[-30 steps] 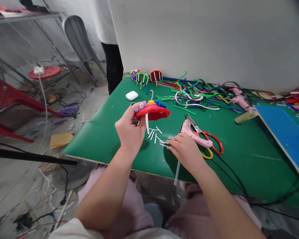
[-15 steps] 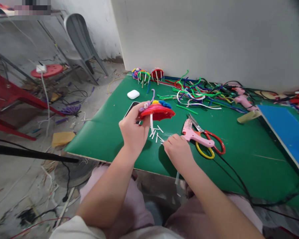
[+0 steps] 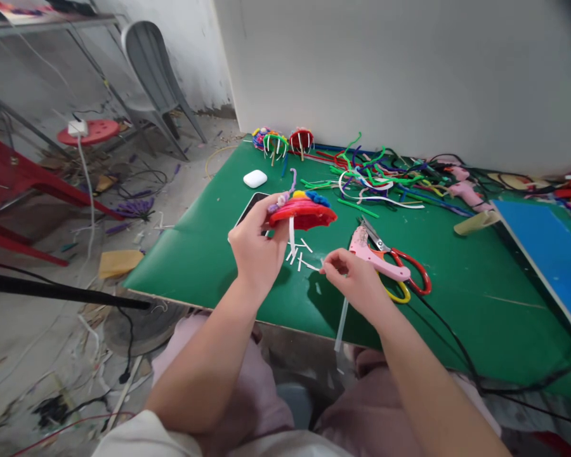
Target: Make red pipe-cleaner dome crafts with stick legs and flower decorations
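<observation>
My left hand (image 3: pixel 261 244) grips a red craft cap (image 3: pixel 304 212) of coiled fuzzy wire, its underside tilted toward me. Blue, yellow and lilac fuzzy pieces sit on top, and a white strip (image 3: pixel 292 235) hangs from its near edge. To the right, just above the table, my right hand (image 3: pixel 349 273) is closed in a pinch, with a small white strip (image 3: pixel 322 263) showing at the fingertips. Several cut white strips (image 3: pixel 299 259) lie between the hands. Beside my right hand a pink glue gun (image 3: pixel 374 257) rests on scissors (image 3: pixel 416 276); a clear glue stick (image 3: pixel 342 327) shows below the hand.
Along the back of the green table (image 3: pixel 209 254) lie tangled fuzzy wires (image 3: pixel 371 174) and two more decorated caps. A white case (image 3: pixel 255 179) and a phone (image 3: pixel 252 208) are beyond my left hand. On the right are a blue board (image 3: pixel 547 260), a tape roll (image 3: pixel 476 223) and black cords.
My right hand has lifted slightly and shifted right, its fingers now pinched with a small white strip at the tips. The left hand and cap have barely moved.
</observation>
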